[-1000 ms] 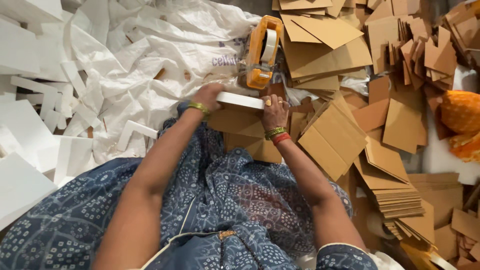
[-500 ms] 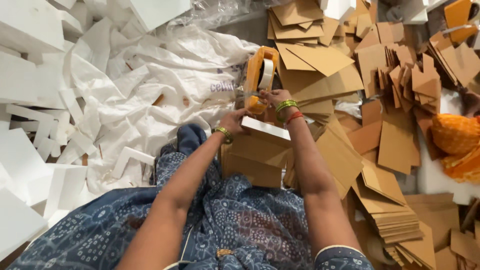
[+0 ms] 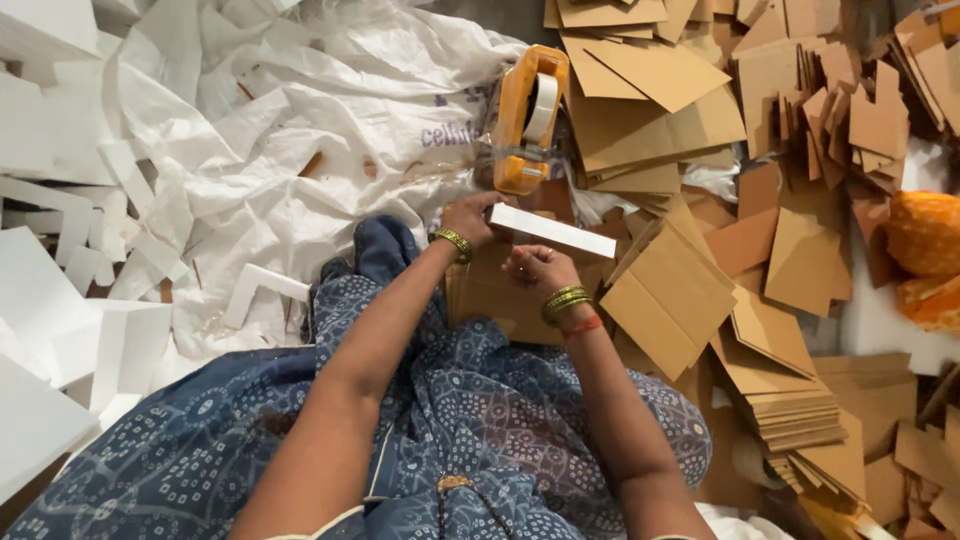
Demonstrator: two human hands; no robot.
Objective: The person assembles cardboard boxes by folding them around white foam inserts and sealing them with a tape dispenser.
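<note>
Left hand (image 3: 472, 218) curled round the left end of a flat white foam strip (image 3: 552, 231), fingers pressed onto it; right hand (image 3: 533, 268) just under the strip's near edge, fingers bent and touching its underside, closed on it as far as can be told; strip held roughly level, slanting from upper left to lower right, above a flat brown cardboard piece (image 3: 500, 295) resting on the lap; gold bangle on the left wrist (image 3: 452, 241), gold bangles and a red thread on the right wrist (image 3: 567, 305); just beyond the left hand, an orange tape dispenser (image 3: 527, 118) with a roll of clear tape, standing on the floor, its near end close to the strip's left end but whether touching cannot be told; to the left, a crumpled white plastic sheet (image 3: 300, 130) spread over the floor, scattered with white foam offcuts (image 3: 70, 250), some L-shaped; to the right and far right, heaps of brown cardboard pieces (image 3: 760, 120), loose and overlapping, plus a neat stack (image 3: 800, 415) of them near the right knee; an orange cloth bundle (image 3: 925, 235) at the far right edge; blue patterned dress (image 3: 200, 450) filling the near part of the view.
</note>
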